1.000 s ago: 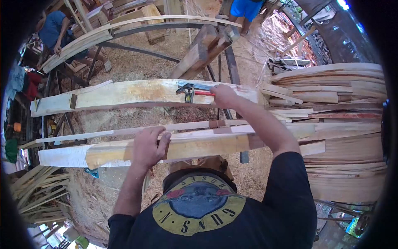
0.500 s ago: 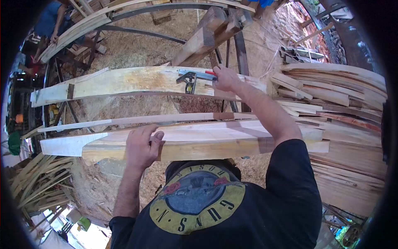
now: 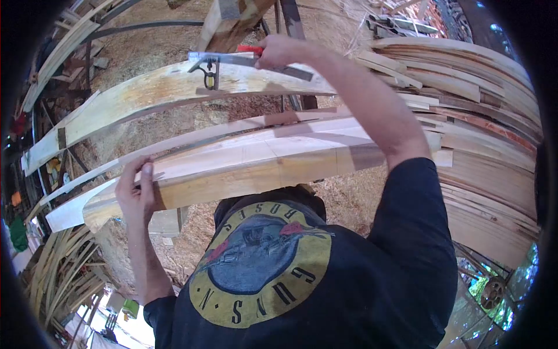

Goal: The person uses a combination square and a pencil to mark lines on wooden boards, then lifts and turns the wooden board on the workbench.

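Red shows at the right hand, where the fingers are closed around a small red stick. That hand is up over the blade of a metal square, and I can't tell if it touches the blade. The square lies on the far wooden beam. The left hand rests on the left part of the near beam, with its fingers bent and thumb up; I can't tell how hard it grips. A long thin strip runs between the two beams.
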Demonstrator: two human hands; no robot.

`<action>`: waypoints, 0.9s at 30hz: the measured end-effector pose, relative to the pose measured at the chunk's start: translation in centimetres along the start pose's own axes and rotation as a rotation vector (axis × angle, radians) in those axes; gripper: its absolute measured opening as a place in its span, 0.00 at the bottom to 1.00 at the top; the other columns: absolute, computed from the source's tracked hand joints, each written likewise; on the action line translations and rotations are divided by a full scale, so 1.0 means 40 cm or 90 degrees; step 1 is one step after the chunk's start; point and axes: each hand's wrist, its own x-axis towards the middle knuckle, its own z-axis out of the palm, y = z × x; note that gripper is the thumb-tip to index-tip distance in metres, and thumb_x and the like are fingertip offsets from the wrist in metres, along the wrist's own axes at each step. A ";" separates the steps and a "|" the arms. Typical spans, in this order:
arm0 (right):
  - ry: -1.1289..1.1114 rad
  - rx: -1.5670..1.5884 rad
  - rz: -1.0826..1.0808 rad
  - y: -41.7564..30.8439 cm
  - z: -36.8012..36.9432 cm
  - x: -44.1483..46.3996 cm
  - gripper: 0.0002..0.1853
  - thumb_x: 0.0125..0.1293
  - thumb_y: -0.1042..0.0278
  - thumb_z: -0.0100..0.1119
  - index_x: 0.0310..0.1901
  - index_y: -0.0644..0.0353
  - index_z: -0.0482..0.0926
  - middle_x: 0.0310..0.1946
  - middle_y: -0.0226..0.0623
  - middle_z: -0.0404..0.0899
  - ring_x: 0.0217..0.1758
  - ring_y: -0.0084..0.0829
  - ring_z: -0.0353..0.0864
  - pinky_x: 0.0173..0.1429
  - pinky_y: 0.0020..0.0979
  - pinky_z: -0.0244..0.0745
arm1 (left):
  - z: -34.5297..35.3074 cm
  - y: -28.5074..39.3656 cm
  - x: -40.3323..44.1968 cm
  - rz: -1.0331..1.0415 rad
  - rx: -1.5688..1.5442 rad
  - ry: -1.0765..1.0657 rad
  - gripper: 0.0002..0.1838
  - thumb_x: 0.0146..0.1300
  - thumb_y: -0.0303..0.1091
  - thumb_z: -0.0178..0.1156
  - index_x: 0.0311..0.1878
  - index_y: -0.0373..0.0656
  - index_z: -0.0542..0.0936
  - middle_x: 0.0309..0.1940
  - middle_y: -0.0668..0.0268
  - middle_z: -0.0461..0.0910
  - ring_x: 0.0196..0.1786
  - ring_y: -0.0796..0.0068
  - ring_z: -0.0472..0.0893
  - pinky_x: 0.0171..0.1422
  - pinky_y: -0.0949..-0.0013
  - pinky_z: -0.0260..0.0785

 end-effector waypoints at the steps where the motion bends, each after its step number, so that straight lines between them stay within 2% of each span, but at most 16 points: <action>1: 0.022 0.104 -0.004 0.007 -0.032 -0.052 0.17 0.61 0.54 0.73 0.42 0.61 0.88 0.34 0.37 0.85 0.38 0.34 0.81 0.43 0.40 0.73 | 0.004 0.000 0.000 0.009 -0.040 0.033 0.11 0.78 0.34 0.60 0.54 0.37 0.84 0.42 0.60 0.88 0.44 0.72 0.86 0.51 0.68 0.77; 4: 0.054 0.307 -0.012 0.039 -0.110 -0.222 0.16 0.64 0.55 0.73 0.44 0.58 0.88 0.27 0.23 0.75 0.30 0.20 0.70 0.34 0.29 0.62 | 0.017 0.012 0.000 -0.028 -0.162 0.071 0.13 0.79 0.34 0.59 0.58 0.37 0.82 0.38 0.62 0.86 0.41 0.76 0.84 0.49 0.71 0.76; 5: 0.085 0.385 0.007 0.038 -0.125 -0.294 0.15 0.65 0.55 0.73 0.45 0.58 0.87 0.25 0.19 0.72 0.28 0.16 0.67 0.31 0.27 0.58 | 0.018 0.044 0.007 -0.092 -0.195 0.053 0.16 0.79 0.34 0.58 0.64 0.37 0.78 0.35 0.63 0.84 0.39 0.77 0.83 0.48 0.74 0.76; 8: 0.110 0.444 0.044 0.040 -0.152 -0.497 0.18 0.67 0.52 0.73 0.49 0.58 0.85 0.26 0.19 0.73 0.28 0.16 0.69 0.31 0.25 0.59 | 0.058 0.169 0.065 -0.057 -0.223 0.026 0.17 0.78 0.32 0.59 0.66 0.38 0.77 0.39 0.61 0.84 0.39 0.77 0.83 0.48 0.75 0.75; 9: 0.143 0.435 0.068 0.030 -0.144 -0.560 0.19 0.67 0.52 0.73 0.49 0.58 0.85 0.27 0.18 0.74 0.29 0.16 0.70 0.31 0.25 0.60 | 0.092 0.210 0.093 -0.026 -0.276 0.041 0.19 0.79 0.35 0.58 0.67 0.38 0.76 0.45 0.60 0.85 0.44 0.76 0.83 0.52 0.74 0.74; 10: 0.175 0.425 0.092 0.022 -0.132 -0.616 0.19 0.68 0.52 0.72 0.50 0.57 0.85 0.27 0.18 0.75 0.29 0.16 0.71 0.31 0.24 0.61 | 0.116 0.253 0.120 -0.026 -0.313 -0.013 0.19 0.80 0.36 0.58 0.67 0.38 0.76 0.47 0.60 0.85 0.46 0.76 0.83 0.54 0.72 0.73; 12: 0.217 0.457 0.137 0.039 -0.055 -0.690 0.20 0.67 0.50 0.74 0.50 0.56 0.85 0.34 0.30 0.84 0.38 0.26 0.81 0.47 0.32 0.77 | 0.158 0.339 0.175 -0.023 -0.387 -0.122 0.20 0.80 0.39 0.56 0.67 0.38 0.76 0.50 0.60 0.85 0.50 0.75 0.82 0.58 0.70 0.72; 14: 0.209 0.602 0.049 0.069 0.045 -0.747 0.19 0.68 0.52 0.73 0.50 0.57 0.84 0.32 0.27 0.81 0.39 0.23 0.79 0.50 0.32 0.76 | 0.202 0.412 0.210 -0.013 -0.388 -0.279 0.22 0.81 0.42 0.53 0.68 0.37 0.76 0.58 0.61 0.84 0.55 0.72 0.82 0.61 0.67 0.72; 15: 0.202 0.593 0.101 0.047 0.072 -0.784 0.17 0.70 0.54 0.71 0.52 0.57 0.83 0.31 0.24 0.78 0.37 0.20 0.77 0.47 0.29 0.76 | 0.226 0.442 0.225 -0.008 -0.385 -0.358 0.23 0.82 0.44 0.52 0.69 0.37 0.76 0.61 0.61 0.83 0.58 0.71 0.81 0.63 0.66 0.72; 16: 0.191 0.655 0.017 0.071 0.130 -0.793 0.17 0.72 0.57 0.68 0.55 0.58 0.82 0.33 0.24 0.79 0.37 0.19 0.77 0.44 0.28 0.76 | 0.261 0.457 0.232 -0.003 -0.398 -0.422 0.22 0.82 0.44 0.53 0.67 0.38 0.77 0.59 0.64 0.83 0.56 0.73 0.81 0.63 0.65 0.72; 17: 0.211 0.701 0.046 0.048 0.164 -0.814 0.16 0.72 0.59 0.67 0.55 0.60 0.82 0.33 0.24 0.80 0.36 0.19 0.77 0.42 0.28 0.76 | 0.291 0.477 0.224 -0.031 -0.408 -0.451 0.21 0.80 0.44 0.56 0.66 0.39 0.77 0.54 0.64 0.83 0.54 0.75 0.80 0.60 0.68 0.72; 18: 0.179 0.728 0.058 0.021 0.159 -0.838 0.10 0.72 0.63 0.68 0.46 0.60 0.81 0.34 0.23 0.79 0.38 0.15 0.75 0.44 0.25 0.73 | 0.324 0.497 0.218 -0.057 -0.420 -0.481 0.20 0.79 0.43 0.60 0.64 0.40 0.78 0.50 0.65 0.83 0.52 0.76 0.80 0.57 0.70 0.72; 19: 0.250 0.649 0.026 0.031 0.212 -0.841 0.11 0.73 0.64 0.67 0.49 0.61 0.81 0.33 0.23 0.79 0.37 0.15 0.75 0.42 0.25 0.73 | 0.355 0.507 0.206 -0.079 -0.419 -0.486 0.21 0.75 0.42 0.65 0.63 0.40 0.76 0.45 0.66 0.81 0.48 0.77 0.79 0.53 0.70 0.73; 20: 0.251 0.709 0.018 0.034 0.247 -0.847 0.12 0.73 0.64 0.67 0.50 0.62 0.82 0.32 0.23 0.79 0.36 0.15 0.75 0.41 0.26 0.74 | 0.383 0.502 0.198 -0.086 -0.410 -0.496 0.21 0.72 0.39 0.69 0.60 0.41 0.75 0.43 0.66 0.80 0.46 0.78 0.78 0.50 0.69 0.72; 24: 0.324 0.721 0.011 0.054 0.297 -0.892 0.12 0.73 0.62 0.68 0.47 0.63 0.84 0.31 0.23 0.80 0.36 0.15 0.75 0.40 0.26 0.74 | 0.443 0.546 0.163 -0.134 -0.434 -0.481 0.18 0.68 0.37 0.72 0.51 0.41 0.74 0.37 0.70 0.79 0.38 0.82 0.76 0.39 0.74 0.68; 27: 0.362 0.760 0.013 0.060 0.338 -0.898 0.12 0.73 0.62 0.69 0.46 0.63 0.85 0.30 0.23 0.80 0.35 0.15 0.75 0.40 0.26 0.74 | 0.486 0.535 0.162 -0.162 -0.425 -0.526 0.20 0.68 0.40 0.72 0.52 0.40 0.74 0.32 0.72 0.78 0.30 0.82 0.75 0.35 0.74 0.66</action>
